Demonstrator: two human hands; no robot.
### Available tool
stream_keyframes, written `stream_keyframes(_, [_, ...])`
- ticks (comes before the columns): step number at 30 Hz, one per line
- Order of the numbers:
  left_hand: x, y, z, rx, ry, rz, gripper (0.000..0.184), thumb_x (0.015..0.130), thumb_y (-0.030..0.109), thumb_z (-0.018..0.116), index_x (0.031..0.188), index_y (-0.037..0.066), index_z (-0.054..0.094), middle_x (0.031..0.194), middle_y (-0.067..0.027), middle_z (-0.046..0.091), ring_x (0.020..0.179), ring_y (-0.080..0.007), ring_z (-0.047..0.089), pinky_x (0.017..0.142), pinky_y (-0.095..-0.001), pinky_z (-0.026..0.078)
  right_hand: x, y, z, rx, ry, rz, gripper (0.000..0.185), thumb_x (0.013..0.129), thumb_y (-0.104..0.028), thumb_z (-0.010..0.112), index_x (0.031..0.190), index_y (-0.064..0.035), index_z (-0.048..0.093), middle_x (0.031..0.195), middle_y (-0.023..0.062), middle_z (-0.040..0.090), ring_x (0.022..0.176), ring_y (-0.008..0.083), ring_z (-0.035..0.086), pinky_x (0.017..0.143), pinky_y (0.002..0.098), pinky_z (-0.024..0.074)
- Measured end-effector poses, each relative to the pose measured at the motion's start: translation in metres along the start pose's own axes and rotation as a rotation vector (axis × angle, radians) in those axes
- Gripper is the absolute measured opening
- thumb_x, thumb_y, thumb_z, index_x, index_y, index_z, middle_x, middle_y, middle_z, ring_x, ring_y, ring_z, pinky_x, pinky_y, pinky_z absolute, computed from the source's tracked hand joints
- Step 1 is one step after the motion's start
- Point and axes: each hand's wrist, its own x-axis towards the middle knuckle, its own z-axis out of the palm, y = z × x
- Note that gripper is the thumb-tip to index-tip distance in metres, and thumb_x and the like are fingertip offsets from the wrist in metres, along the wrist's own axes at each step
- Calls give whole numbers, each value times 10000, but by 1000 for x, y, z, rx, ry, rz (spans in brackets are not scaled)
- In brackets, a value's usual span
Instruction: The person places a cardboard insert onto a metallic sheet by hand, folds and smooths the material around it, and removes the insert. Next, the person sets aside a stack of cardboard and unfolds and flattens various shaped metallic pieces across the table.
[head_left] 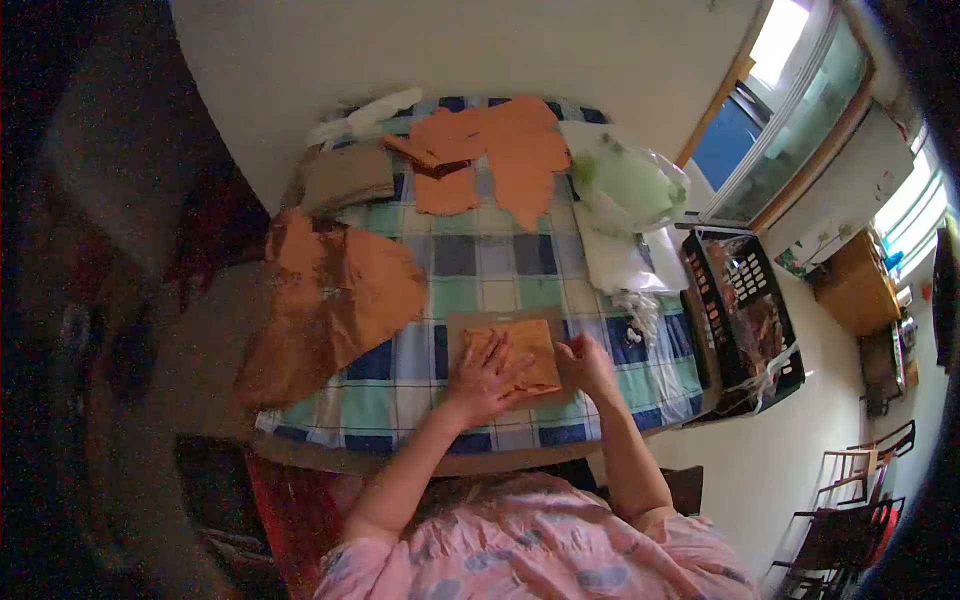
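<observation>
A folded orange-tan piece [535, 352] lies on a brown flat board [455, 330] near the front edge of the checked cloth [480, 255]. My left hand [485, 380] rests flat on the folded piece, its fingers spread. Just right of the piece, over the board's right edge, my right hand [588, 362] has its fingers curled in; anything between them is too small to make out.
A large orange-brown sheet [350, 290] lies at the left, with orange pieces [525, 160] at the back. A brown stack [348, 178] sits back left. Plastic bags [630, 190] and a black basket [745, 310] stand on the right.
</observation>
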Motion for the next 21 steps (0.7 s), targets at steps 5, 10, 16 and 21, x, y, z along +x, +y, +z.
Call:
stream_keyframes(5, [1,11,-13,-16,33,-40,562,865,497,519,1347,217,449,1424,-181,343,1341,-338,298,1074,-527,224,-12,3,15,953,-216,287,230,841,-195,668,954,-2,615,753,39,634,682,129,580,579,281,450])
stream_keyframes(10, [16,-18,-5,-260,243,-16,483,892,324,524,1327,124,456,1391,-186,396,1302,-363,350,1060,-469,287,-21,7,5,717,-214,159,200,840,-186,675,924,-14,619,720,-9,589,628,82,524,550,241,413])
stream_keyframes(16, [45,-61,-26,-79,42,-405,355,888,174,478,1214,45,530,1272,-177,507,1199,-360,453,990,-469,371,-47,34,-64,891,-127,188,124,847,-120,651,925,-32,612,703,-22,578,575,60,490,505,218,367])
stream_keyframes(21, [41,-22,-4,173,-12,-87,249,863,167,493,1037,38,615,1060,-141,563,1032,-313,523,880,-426,450,-65,71,-101,751,-17,260,123,862,-104,619,958,-30,603,687,-35,551,540,49,448,471,204,316])
